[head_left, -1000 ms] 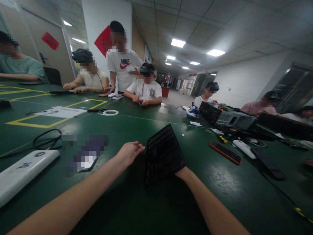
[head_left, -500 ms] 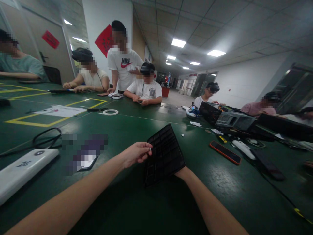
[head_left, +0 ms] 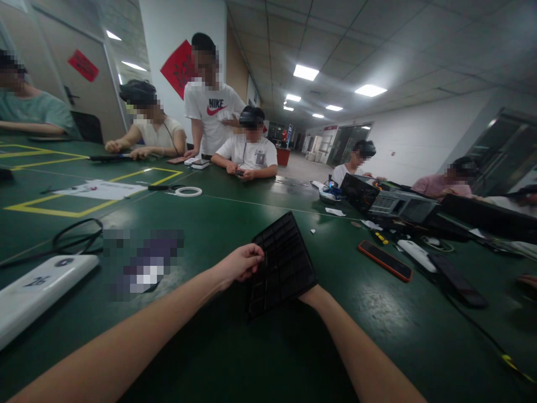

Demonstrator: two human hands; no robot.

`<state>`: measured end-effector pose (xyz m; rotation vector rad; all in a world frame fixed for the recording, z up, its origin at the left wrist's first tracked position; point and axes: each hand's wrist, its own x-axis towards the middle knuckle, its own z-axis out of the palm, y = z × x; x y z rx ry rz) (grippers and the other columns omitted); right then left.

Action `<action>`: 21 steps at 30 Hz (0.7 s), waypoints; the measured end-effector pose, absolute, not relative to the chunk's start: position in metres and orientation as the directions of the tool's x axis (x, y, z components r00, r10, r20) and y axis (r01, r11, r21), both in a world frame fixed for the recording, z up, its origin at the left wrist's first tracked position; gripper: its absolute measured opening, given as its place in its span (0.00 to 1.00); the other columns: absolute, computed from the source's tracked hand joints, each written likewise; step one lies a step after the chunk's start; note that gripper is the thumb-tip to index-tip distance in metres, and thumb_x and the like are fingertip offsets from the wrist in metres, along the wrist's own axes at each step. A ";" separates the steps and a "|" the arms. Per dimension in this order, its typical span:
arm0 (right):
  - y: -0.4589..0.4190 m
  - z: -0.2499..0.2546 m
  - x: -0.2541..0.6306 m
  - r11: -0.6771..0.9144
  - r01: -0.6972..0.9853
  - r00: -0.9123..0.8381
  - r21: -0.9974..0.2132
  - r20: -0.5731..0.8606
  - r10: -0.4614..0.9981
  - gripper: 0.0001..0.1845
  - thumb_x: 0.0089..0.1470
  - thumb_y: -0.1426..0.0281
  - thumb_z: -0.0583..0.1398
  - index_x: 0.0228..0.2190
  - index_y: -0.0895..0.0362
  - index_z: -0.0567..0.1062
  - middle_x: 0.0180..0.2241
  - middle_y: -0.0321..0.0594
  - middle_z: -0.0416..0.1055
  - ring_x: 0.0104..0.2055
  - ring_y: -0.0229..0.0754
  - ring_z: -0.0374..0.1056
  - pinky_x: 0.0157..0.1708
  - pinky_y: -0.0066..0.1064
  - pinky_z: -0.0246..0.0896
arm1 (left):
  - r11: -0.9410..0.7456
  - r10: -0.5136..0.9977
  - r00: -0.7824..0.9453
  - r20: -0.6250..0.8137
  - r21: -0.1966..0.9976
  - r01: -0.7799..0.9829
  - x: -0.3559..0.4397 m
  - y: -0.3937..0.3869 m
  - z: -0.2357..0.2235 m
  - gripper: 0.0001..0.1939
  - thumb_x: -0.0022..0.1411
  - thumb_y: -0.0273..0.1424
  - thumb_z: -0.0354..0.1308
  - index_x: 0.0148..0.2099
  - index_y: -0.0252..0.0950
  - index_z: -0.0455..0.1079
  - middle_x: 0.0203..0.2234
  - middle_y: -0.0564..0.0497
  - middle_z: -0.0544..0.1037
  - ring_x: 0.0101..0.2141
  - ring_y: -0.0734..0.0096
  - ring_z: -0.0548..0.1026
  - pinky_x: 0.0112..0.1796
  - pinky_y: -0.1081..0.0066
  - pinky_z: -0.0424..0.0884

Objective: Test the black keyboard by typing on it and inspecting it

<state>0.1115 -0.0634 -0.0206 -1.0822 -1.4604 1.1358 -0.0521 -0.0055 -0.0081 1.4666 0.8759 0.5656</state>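
A flat black rectangular panel (head_left: pixel 285 260), its face divided into a grid of squares, is held tilted above the green table. My right hand (head_left: pixel 309 293) grips it from behind at the lower right edge, and its fingers are hidden by the panel. At the panel's upper left edge is my left hand (head_left: pixel 250 261), thumb and fingers closed in a pinch close to the grid. Whatever these fingertips hold, if anything, is too small to make out.
On the green table lie a white power bank (head_left: pixel 46 296), a blurred purple item (head_left: pixel 157 257), a roll of white tape (head_left: pixel 188 191), an orange-edged phone (head_left: pixel 385 261) and an opened computer case (head_left: pixel 403 208). Several people sit around, and one person (head_left: pixel 212 112) stands.
My left hand has shifted slightly right, its fingertips now over the panel's edge. The small white speck at those fingertips no longer shows. My right hand and the panel have hardly moved.
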 end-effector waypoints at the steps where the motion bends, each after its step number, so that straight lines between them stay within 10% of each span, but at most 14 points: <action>1: -0.064 -0.021 0.112 0.166 0.063 -0.153 -0.984 0.155 0.976 0.21 0.52 0.57 0.45 0.39 0.53 0.69 0.34 0.35 0.72 0.42 0.41 0.64 0.42 0.38 0.60 | -0.042 0.813 0.577 -0.075 0.981 0.187 -0.053 -0.005 -0.009 0.06 0.53 0.31 0.50 0.34 0.35 0.61 0.16 0.59 0.63 0.13 0.83 0.56 0.15 0.81 0.47; 6: -0.065 -0.021 0.114 0.141 -0.043 -0.168 -0.989 0.146 0.975 0.18 0.52 0.60 0.48 0.40 0.53 0.69 0.37 0.36 0.71 0.43 0.42 0.64 0.44 0.40 0.59 | -0.445 0.764 0.608 0.218 0.859 0.252 -0.056 -0.001 -0.012 0.05 0.49 0.29 0.53 0.30 0.34 0.68 0.26 0.51 0.71 0.29 0.73 0.68 0.30 0.74 0.62; 14: -0.062 -0.027 0.118 0.078 -0.242 -0.142 -0.967 0.115 0.983 0.14 0.41 0.58 0.58 0.32 0.50 0.73 0.35 0.33 0.72 0.43 0.40 0.63 0.49 0.37 0.55 | -0.495 0.829 0.531 0.173 0.670 0.554 -0.053 -0.003 -0.006 0.16 0.55 0.41 0.47 0.24 0.33 0.64 0.18 0.54 0.64 0.21 0.75 0.61 0.22 0.75 0.54; 21: -0.057 -0.041 0.121 -0.004 -0.382 -0.146 -0.924 0.056 0.988 0.11 0.39 0.60 0.60 0.28 0.51 0.75 0.30 0.33 0.73 0.35 0.39 0.64 0.41 0.35 0.61 | -0.589 0.740 0.630 0.235 0.678 0.440 -0.056 -0.005 -0.003 0.08 0.54 0.31 0.49 0.36 0.34 0.66 0.27 0.51 0.69 0.29 0.72 0.67 0.29 0.73 0.61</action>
